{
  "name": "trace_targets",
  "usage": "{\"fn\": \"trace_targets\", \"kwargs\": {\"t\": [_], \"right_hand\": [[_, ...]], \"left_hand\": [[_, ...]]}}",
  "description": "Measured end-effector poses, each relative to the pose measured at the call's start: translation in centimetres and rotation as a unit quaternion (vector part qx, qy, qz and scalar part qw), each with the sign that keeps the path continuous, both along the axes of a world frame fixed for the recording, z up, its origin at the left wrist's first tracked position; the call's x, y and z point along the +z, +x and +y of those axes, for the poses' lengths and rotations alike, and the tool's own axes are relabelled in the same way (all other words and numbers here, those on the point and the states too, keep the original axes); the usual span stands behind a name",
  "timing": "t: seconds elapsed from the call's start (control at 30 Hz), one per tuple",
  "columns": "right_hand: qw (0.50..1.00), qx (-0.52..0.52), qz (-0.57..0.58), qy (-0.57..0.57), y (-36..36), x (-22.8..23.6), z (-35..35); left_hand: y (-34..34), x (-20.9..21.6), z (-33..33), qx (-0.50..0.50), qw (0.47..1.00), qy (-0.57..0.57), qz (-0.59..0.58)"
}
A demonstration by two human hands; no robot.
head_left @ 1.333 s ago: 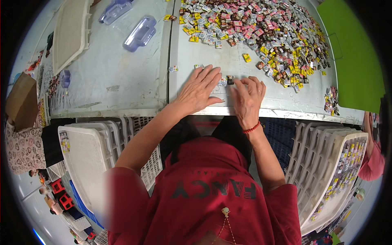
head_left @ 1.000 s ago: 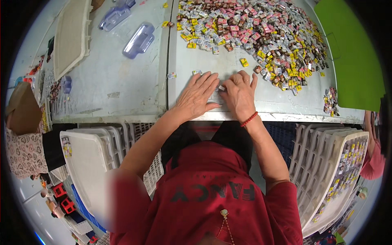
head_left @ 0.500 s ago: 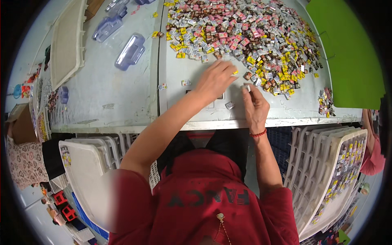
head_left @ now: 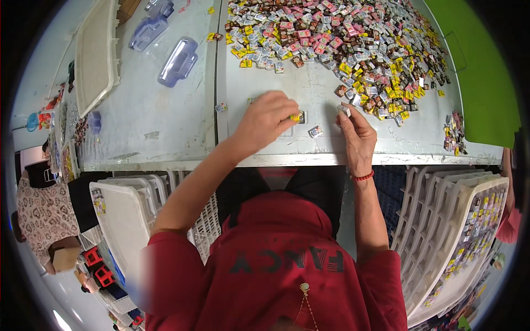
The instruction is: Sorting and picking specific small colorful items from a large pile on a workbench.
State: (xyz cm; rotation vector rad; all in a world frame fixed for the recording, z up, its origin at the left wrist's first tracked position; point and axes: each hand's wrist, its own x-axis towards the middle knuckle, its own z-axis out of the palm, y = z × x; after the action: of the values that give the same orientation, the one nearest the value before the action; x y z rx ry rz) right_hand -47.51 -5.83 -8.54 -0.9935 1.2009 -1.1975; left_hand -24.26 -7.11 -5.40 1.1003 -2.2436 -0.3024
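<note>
My left hand (head_left: 264, 122) is closed in a pinch on a small yellow block (head_left: 295, 117), low over the table near its front edge. Just beside it lies a small dark-and-white block (head_left: 302, 117), by a faint rectangular outline mostly hidden under the hand. My right hand (head_left: 360, 138), with a red bracelet at the wrist, holds a small white-grey block (head_left: 344, 110) between thumb and fingers. Between the hands rests a loose white block (head_left: 315, 132). A wide heap of small printed blocks (head_left: 326, 41) in pink, brown, white and yellow spreads beyond both hands.
Clear bluish plastic shells (head_left: 178, 62) and a white tray (head_left: 95, 60) lie on the left. A green panel (head_left: 486, 71) borders the right, near a small side cluster of blocks (head_left: 455, 134). Stacked white crates (head_left: 436, 220) stand below the table edge on both sides.
My left hand has drawn back from the heap's edge, toward the left and nearer me, with the yellow block. My right hand keeps its pinch close to the heap. The view has shifted slightly.
</note>
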Motion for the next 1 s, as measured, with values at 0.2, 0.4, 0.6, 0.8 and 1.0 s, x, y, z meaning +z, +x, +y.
{"fn": "trace_targets", "kwargs": {"t": [0.2, 0.4, 0.6, 0.8, 1.0], "right_hand": [[0.997, 0.013, 0.076, -0.031, 0.3, -0.4, 0.5], [0.996, 0.010, 0.078, -0.041, 1.1, -0.4, 0.9], [0.996, 0.009, 0.090, -0.027, 1.5, 0.7, 1.0], [0.994, 0.021, 0.097, -0.044, 2.3, 0.8, 0.6], [0.988, -0.010, 0.134, -0.074, 2.7, 0.3, 0.2]], "left_hand": [[0.7, -2.2, 0.5, 0.002, 1.000, 0.008, 0.015], [-0.6, -1.2, 0.2, 0.027, 0.998, -0.046, 0.014], [-0.7, -2.8, -0.3, -0.035, 0.999, -0.006, 0.013], [0.0, -3.0, 0.0, -0.018, 0.999, 0.008, 0.040], [-0.3, -3.0, -0.2, -0.025, 0.998, 0.002, 0.058]]}}
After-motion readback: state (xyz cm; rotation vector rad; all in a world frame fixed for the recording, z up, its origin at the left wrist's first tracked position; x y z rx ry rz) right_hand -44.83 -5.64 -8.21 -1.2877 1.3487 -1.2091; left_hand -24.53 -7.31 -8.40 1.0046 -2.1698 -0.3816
